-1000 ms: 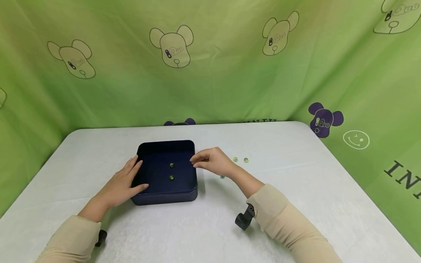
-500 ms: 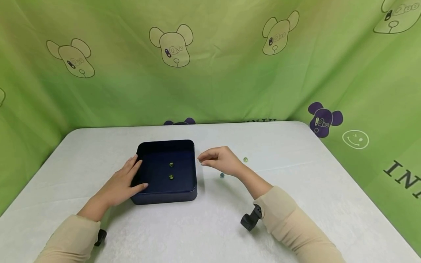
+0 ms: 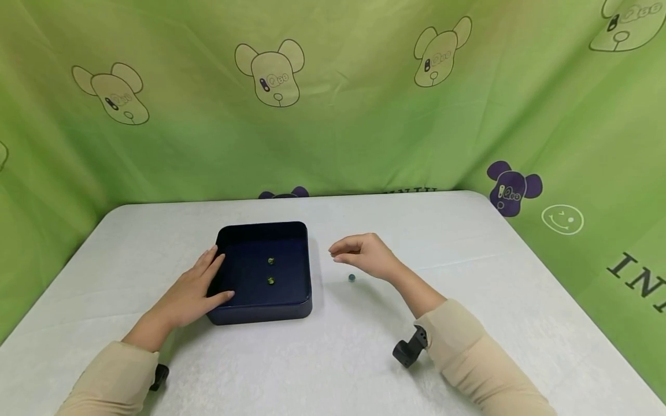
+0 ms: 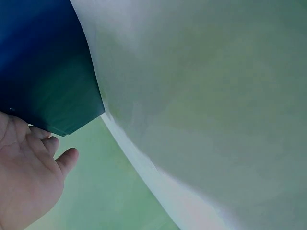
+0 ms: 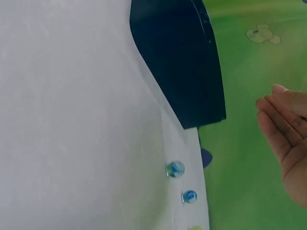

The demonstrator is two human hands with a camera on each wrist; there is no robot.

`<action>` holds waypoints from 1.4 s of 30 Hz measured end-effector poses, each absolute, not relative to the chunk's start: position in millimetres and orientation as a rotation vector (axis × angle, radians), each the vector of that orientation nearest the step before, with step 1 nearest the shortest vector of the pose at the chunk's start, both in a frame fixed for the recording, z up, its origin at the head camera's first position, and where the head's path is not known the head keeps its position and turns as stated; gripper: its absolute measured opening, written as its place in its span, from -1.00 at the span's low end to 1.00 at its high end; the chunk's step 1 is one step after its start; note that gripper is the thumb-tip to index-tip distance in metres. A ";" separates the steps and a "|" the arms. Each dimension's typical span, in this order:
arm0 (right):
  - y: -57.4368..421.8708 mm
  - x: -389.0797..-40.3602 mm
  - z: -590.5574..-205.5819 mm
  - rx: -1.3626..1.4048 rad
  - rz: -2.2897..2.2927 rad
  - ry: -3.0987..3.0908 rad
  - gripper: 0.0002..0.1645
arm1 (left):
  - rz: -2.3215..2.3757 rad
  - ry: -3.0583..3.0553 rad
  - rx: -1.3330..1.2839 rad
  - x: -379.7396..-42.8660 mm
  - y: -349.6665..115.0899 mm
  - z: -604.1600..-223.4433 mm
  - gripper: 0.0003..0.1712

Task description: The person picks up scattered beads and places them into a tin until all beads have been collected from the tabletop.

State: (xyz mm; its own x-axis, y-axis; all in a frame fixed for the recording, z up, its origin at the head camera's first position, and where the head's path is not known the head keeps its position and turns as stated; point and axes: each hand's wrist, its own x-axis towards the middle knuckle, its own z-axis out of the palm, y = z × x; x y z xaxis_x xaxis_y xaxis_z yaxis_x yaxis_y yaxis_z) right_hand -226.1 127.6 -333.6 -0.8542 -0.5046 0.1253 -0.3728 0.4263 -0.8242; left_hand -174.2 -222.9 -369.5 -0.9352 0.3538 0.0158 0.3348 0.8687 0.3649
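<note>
The dark blue square box [image 3: 260, 312] stands on the table, and two greenish marbles, one farther back [image 3: 271, 261] and one nearer [image 3: 271, 281], lie on its floor. My left hand [image 3: 189, 296] rests on the box's left side, fingers spread along the rim. Just right of the box, my right hand [image 3: 366, 254] hovers over the table, thumb and fingertips pinched together. A tiny dark spot at those tips looks like a marble, mostly hidden by the fingers. On the tabletop below sits a blue-green marble [image 3: 351, 278]. The right wrist view shows a second blue marble [image 5: 190, 196] beside that one.
A white cloth covers the table [image 3: 343, 364]. At the bottom of the right wrist view, part of a yellowish marble [image 5: 194, 228] shows. A green curtain [image 3: 354, 133] with bear prints hangs behind the table and along its sides.
My right hand has drawn rightward from the box's right rim, fingertips still pinched. It now covers the greenish marbles seen earlier on the table and uncovers the blue-green one. My left hand stays put.
</note>
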 end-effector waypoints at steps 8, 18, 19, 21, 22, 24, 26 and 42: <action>142.5 -229.2 -335.6 -0.678 -1.415 2.554 -0.75 | 0.566 2.983 0.545 -173.8 -222.4 -368.2 -0.04; 162.4 -233.7 -339.3 -0.603 -1.393 2.599 -0.72 | 0.568 2.981 0.541 -173.9 -223.7 -367.6 -0.05; 164.2 -233.9 -339.6 -0.599 -1.390 2.604 -0.71 | 0.568 2.981 0.543 -173.8 -223.8 -367.5 -0.05; 167.5 -234.2 -340.0 -0.593 -1.385 2.613 -0.70 | 0.566 2.983 0.544 -173.9 -224.0 -367.7 -0.04; 169.0 -234.2 -340.1 -0.590 -1.382 2.617 -0.70 | 0.567 2.983 0.545 -174.0 -224.0 -367.7 -0.04; 171.9 -234.4 -340.4 -0.577 -1.385 2.622 -0.69 | 0.567 2.985 0.546 -174.4 -224.0 -368.0 -0.04; 174.8 -234.8 -340.8 -0.561 -1.388 2.631 -0.69 | 0.567 2.986 0.546 -174.6 -224.1 -368.2 -0.04; 203.6 -239.7 -339.5 -0.441 -1.407 2.677 -0.65 | 0.555 2.981 0.551 -175.6 -224.2 -368.3 -0.04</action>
